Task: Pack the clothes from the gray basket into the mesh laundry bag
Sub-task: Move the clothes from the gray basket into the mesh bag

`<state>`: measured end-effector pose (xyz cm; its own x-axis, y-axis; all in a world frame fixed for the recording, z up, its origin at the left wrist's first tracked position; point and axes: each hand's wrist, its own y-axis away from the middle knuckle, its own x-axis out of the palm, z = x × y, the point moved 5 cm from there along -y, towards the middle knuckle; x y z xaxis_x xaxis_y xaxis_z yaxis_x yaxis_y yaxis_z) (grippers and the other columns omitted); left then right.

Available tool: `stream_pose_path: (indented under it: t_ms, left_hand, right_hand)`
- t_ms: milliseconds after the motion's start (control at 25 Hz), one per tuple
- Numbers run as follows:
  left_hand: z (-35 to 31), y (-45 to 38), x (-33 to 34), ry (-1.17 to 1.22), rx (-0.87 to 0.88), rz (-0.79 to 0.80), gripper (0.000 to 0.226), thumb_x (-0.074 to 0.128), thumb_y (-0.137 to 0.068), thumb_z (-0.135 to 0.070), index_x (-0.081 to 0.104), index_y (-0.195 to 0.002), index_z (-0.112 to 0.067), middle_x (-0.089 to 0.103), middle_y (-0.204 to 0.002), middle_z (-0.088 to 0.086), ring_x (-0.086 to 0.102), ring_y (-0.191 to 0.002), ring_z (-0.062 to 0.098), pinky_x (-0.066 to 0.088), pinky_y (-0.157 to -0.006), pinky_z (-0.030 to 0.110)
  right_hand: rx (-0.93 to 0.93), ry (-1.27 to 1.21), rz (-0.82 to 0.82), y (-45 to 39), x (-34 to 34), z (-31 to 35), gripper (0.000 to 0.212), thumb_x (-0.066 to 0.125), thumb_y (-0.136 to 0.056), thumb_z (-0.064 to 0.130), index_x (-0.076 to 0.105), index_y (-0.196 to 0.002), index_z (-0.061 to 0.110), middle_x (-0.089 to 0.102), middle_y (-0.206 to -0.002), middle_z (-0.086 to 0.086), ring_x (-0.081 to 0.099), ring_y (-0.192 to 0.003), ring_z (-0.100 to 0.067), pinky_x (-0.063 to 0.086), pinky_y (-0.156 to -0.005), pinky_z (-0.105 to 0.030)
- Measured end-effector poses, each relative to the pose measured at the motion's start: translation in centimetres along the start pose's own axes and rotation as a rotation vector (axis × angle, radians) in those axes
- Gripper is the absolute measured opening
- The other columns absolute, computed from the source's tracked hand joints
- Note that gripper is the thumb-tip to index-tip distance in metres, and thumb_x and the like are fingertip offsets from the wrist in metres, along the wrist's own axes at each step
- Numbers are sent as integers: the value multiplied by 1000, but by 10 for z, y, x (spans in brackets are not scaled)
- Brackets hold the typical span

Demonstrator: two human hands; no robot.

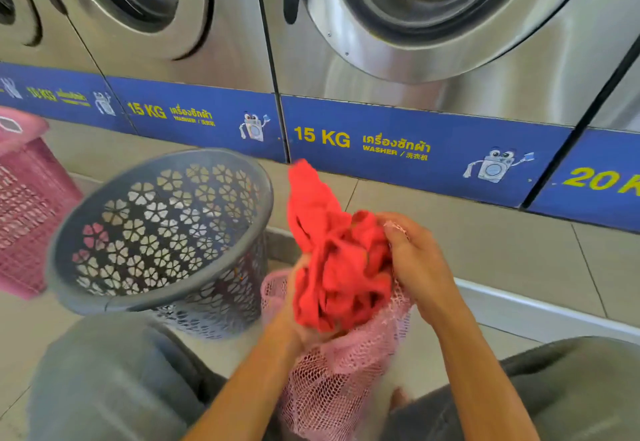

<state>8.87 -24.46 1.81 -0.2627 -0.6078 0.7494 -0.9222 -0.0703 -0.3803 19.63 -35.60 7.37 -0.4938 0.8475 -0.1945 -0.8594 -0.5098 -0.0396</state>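
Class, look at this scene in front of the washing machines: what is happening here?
A person seated on the floor is stuffing a red garment into a pink mesh laundry bag held between their knees. The left hand grips the garment low at the bag's mouth, while the right hand holds the bag's rim and the cloth. Much of the garment sticks out above the bag. The gray basket beside them is tipped over and looks empty. A pink basket sits further left.

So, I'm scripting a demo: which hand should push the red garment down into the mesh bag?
Probably the left hand: it grips the red garment, while the right hand holds the mesh bag rim open.
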Motion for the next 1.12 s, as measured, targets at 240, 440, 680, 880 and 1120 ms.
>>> stream_pose_path:
  t_ms: [240, 440, 680, 880, 1120]
  left_hand:
    - [89, 42, -70, -651, -1100, -533, 38, 86, -56, -29, 61, -85, -23, 63, -76, 2, 61, -71, 20, 51, -80, 34]
    - [84, 25, -93, -1383, -1062, -485, 48, 71, -72, -50, 56, -117, -40, 56, -119, -12, 53, -116, 13, 46, -103, 32]
    - [31, 1, -116, -1173, -416, -1079, 57, 86, -65, -24, 59, -115, -25, 72, -106, -1, 69, -97, 22, 56, -90, 40]
    - [27, 36, -137, -1560, -742, -990, 81, 72, -72, -49, 38, -142, -27, 62, -133, 7, 59, -121, 34, 47, -103, 46]
    - [30, 46, -123, -1700, -1111, -627, 98, 68, -74, -32, 8, -152, -30, 59, -132, 8, 59, -117, 31, 48, -100, 41]
  right_hand:
    - [-32, 149, 128, 13, -1, 6, 35, 47, -100, 13, 72, -118, 29, 67, -120, 19, 55, -112, 5, 33, -88, 4]
    - [-43, 62, 132, 14, -8, 6, 34, 48, -101, 15, 71, -117, 34, 67, -122, 22, 55, -117, 8, 39, -100, -11]
    - [16, -92, -27, 4, -38, 4, 32, 52, -98, 13, 75, -107, 32, 72, -111, 21, 60, -103, 13, 43, -86, -5]
    - [59, -79, 0, 3, -28, 1, 32, 50, -99, 14, 74, -109, 32, 71, -114, 20, 60, -110, 6, 45, -97, -20]
    - [119, 8, -36, -2, -33, -7, 32, 47, -100, 16, 73, -111, 31, 68, -120, 14, 58, -115, -5, 44, -98, -27]
